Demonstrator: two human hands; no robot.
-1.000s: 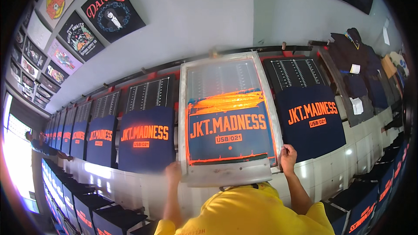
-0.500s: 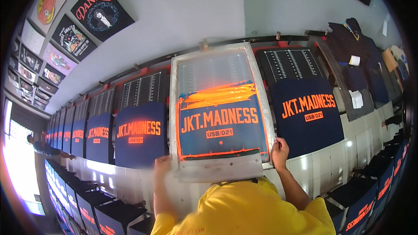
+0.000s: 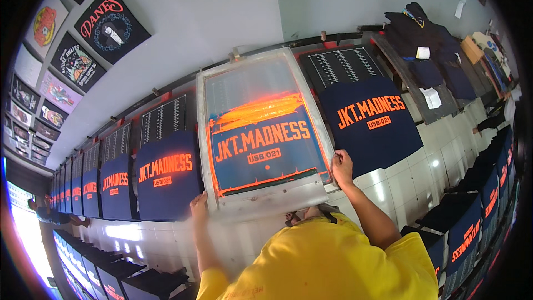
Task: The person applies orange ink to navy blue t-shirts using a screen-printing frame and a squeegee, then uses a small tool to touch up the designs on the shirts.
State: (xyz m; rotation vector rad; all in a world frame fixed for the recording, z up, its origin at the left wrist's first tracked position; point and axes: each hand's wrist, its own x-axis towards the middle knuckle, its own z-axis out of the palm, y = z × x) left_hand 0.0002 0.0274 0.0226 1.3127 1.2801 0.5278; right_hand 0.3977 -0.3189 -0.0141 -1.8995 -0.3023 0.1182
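A screen-printing frame (image 3: 202, 128) with pale rims lies over a dark navy shirt on a board in front of me. Thick orange ink (image 3: 261, 110) spreads in a band across the mesh, and orange lettering shows below it. A wide squeegee (image 3: 272, 197) with a pale grip rests along the near end, its dark blade against the mesh. My left hand (image 3: 199, 205) is closed at the frame's near left corner. Closed at the right rim, toward the near end, is my right hand (image 3: 341, 168). Most of the left fingertips are hidden or blurred.
Navy shirts with orange print, one at right (image 3: 369, 125) and one at left (image 3: 166, 172), lie on boards in a long row. A dark table (image 3: 413, 86) holds dark cloth at far right. Behind me runs another row (image 3: 466, 228). Someone stands at far left.
The whole view has shifted and tilted, so the frame appears farther left and slightly turned. Both hands stay at the frame's sides, and the squeegee remains at its near end.
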